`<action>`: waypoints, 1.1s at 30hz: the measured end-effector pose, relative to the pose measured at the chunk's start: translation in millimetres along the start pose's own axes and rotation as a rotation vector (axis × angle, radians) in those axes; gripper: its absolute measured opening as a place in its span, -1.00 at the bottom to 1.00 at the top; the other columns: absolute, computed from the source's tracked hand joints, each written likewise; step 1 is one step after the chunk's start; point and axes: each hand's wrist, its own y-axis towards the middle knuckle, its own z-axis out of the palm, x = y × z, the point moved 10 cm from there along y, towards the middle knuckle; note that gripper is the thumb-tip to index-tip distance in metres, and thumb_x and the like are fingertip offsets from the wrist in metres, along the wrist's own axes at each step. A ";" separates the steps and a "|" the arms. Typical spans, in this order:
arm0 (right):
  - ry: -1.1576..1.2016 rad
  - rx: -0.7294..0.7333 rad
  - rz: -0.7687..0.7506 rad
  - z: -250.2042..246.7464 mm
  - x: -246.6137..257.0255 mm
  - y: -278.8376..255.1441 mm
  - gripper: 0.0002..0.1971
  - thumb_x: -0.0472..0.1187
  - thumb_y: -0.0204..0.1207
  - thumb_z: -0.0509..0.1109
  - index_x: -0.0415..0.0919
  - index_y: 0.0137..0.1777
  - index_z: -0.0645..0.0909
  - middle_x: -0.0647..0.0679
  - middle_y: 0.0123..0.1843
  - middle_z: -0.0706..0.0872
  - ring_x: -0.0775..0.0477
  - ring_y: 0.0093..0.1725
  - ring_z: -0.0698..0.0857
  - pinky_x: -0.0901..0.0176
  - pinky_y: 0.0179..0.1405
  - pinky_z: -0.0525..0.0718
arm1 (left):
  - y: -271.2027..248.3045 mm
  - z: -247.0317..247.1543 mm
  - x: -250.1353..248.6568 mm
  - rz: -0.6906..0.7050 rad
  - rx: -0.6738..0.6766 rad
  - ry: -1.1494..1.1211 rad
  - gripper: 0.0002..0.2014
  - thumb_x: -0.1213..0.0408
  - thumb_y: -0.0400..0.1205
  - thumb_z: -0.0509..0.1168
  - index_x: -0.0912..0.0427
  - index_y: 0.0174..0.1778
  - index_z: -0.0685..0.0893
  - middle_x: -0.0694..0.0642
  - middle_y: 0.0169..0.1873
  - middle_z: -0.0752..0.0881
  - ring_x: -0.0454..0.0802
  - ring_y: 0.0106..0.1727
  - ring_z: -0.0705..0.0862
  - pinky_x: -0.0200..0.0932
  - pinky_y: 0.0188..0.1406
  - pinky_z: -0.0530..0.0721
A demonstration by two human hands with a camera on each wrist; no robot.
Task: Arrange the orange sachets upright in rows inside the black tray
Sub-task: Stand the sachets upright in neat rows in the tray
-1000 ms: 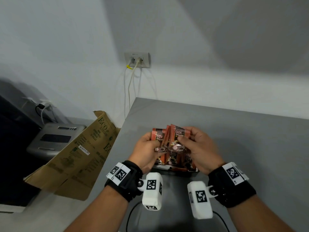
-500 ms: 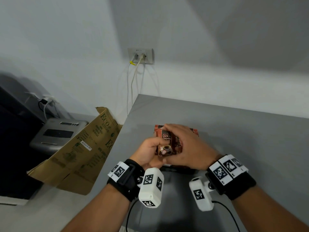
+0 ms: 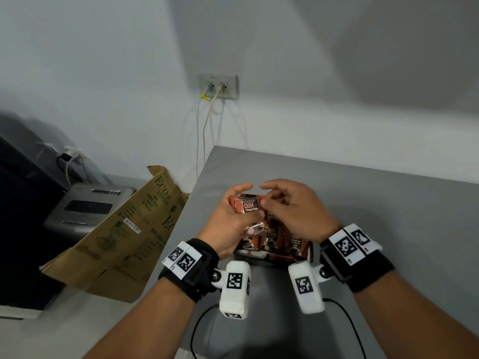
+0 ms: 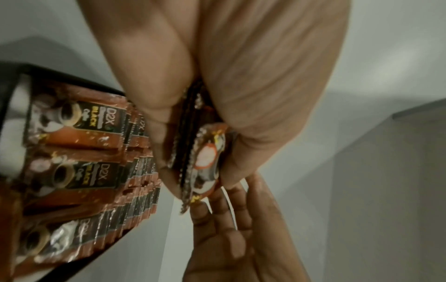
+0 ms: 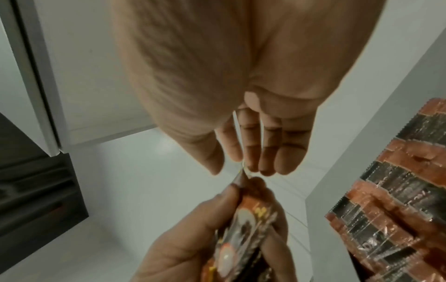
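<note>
In the head view, the left hand (image 3: 228, 221) holds a small bundle of orange sachets (image 3: 246, 207), fingers and thumb curled around it, above the black tray (image 3: 309, 253). The front sachet is glossy orange-brown with a dark panel and the white letters "D2X". The right hand (image 3: 290, 211) is just beside the bundle, with fingers bent loosely; its thumb seems to touch the upper edge of the front sachet, but this view does not show if it pinches anything. The tray stands on the grey worktop (image 3: 388, 203), near its front edge and closer to its left edge, and more sachets (image 3: 272, 239) stand upright inside it in rows. A cardboard box (image 3: 116, 229) leans beside the left edge of the worktop. The left wrist view shows what the head view hides: the bundle seen on edge, several thin packets pressed together between thumb and fingers, and the rows in the tray with a coffee cup picture and the word "BLACK". The right wrist view shows the right hand's fingers (image 5: 265, 148) nearly straight and close together, holding nothing, their tips just above the top of the bundle.
</note>
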 end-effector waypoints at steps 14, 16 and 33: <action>-0.408 0.194 0.193 55.3 -66.9 7.0 -0.86 -0.27 0.56 0.49 0.02 -0.03 0.76 0.22 -0.13 0.71 0.20 -0.08 0.73 0.50 -0.02 0.54 | -7.4 -94.6 -4.0 -0.010 -0.408 0.212 -0.71 0.48 0.63 0.36 0.10 0.21 0.60 0.13 -0.05 0.71 0.04 -0.19 0.65 -0.04 -0.25 0.68; -0.419 0.229 0.206 68.7 -75.1 6.6 -0.84 -0.32 0.56 0.47 -0.02 -0.01 0.74 0.17 -0.10 0.72 0.11 -0.03 0.74 0.37 0.06 0.61 | -8.2 -95.2 1.1 -0.032 -0.402 0.221 -0.70 0.49 0.63 0.35 0.12 0.23 0.59 0.12 -0.05 0.71 0.04 -0.19 0.65 -0.04 -0.26 0.68; -0.323 0.038 0.158 59.0 -65.1 6.6 -0.85 -0.24 0.52 0.50 -0.06 0.06 0.71 0.11 0.00 0.73 0.12 0.00 0.69 0.44 -0.01 0.60 | -6.1 -76.5 23.4 -0.131 -0.283 0.220 -0.63 0.67 0.60 0.22 0.20 0.22 0.58 0.14 -0.19 0.77 0.07 -0.20 0.76 0.10 -0.13 0.76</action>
